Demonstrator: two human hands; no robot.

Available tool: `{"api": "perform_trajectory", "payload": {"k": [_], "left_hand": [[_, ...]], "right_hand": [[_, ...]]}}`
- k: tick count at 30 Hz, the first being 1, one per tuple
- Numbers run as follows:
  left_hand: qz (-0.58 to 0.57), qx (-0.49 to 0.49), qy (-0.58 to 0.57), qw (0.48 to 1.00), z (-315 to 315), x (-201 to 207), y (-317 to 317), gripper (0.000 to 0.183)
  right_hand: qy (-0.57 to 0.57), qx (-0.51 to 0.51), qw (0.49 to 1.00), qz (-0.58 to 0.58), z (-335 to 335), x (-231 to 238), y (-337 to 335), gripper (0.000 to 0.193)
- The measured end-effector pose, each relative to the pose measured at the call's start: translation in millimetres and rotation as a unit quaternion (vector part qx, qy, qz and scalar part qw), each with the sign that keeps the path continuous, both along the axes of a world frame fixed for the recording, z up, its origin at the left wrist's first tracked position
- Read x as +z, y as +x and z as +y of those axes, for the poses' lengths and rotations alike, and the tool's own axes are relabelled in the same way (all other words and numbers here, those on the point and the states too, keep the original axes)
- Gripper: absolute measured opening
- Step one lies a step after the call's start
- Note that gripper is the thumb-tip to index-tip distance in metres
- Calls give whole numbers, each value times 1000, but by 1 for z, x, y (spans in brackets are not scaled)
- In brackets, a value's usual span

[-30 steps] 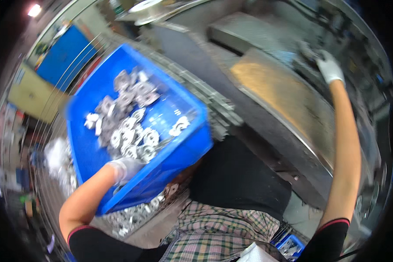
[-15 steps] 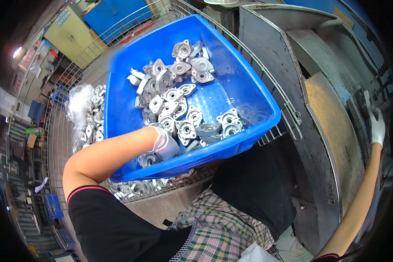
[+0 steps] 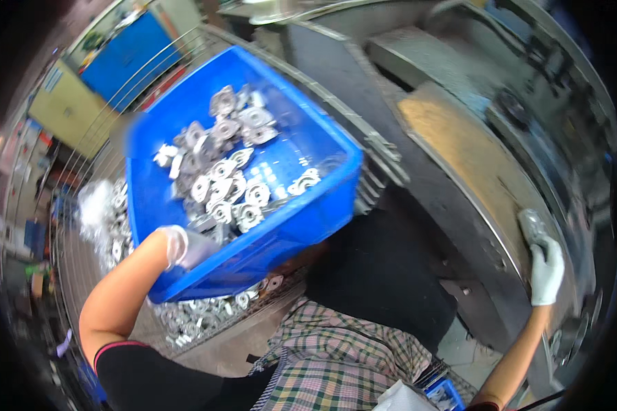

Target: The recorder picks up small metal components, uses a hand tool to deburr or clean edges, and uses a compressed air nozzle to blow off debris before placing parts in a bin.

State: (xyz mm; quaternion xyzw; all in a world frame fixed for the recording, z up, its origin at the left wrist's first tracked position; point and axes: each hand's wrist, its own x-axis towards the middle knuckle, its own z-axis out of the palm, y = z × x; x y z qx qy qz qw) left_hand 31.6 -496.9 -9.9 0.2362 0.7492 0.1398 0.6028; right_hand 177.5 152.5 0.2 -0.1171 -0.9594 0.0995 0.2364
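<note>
A blue plastic bin [image 3: 308, 222] holds a heap of silvery metal castings [image 3: 219, 195] with flanged, eared shapes and round centre holes. My left hand [image 3: 190, 248], in a thin whitish glove, reaches down inside its near left corner beside several castings. Its fingers are blurred and partly hidden, so their grip does not show. On the right, my white-gloved right hand [image 3: 547, 274] has its fingers closed on the near end of a grey metal casting [image 3: 532, 225], over the edge of the machine's bench.
The bin rests on a wire cart [image 3: 72, 253] with more castings [image 3: 209, 318] beneath and a clear plastic bag [image 3: 97, 212] to the left. A dark metal machine housing [image 3: 336, 75] with a tan worn panel [image 3: 459, 151] stands at right. A small blue bin [image 3: 445, 396] sits low.
The view has swung right. My right hand has come back from the machine's far right side toward me, now with a casting in it. My left hand has shifted toward the bin's near left corner.
</note>
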Motion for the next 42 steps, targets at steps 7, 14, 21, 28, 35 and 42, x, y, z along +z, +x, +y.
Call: {"api": "perform_trajectory", "payload": {"k": [7,14,21,28,35,42], "left_hand": [[8,389,-147,909,-15,-32,-2,34],[429,147,154,878,65,93,-46,27],[331,156,394,843,258,131,-97,55],[66,235,468,849,397,78,-162,42],[-189,329,566,732,452,13,-269,29],[224,148,556,787,510,48,-231,42]], "right_hand": [[-48,-31,997,54,-14,-5,30,19],[-247,-105,959,96,23,-11,65,18],[-442,-75,882,147,53,-24,77,21],[-405,-92,898,148,43,-22,73,20],[-463,-72,869,159,31,-11,65,20],[-475,-102,860,155,32,-8,72,21]]}}
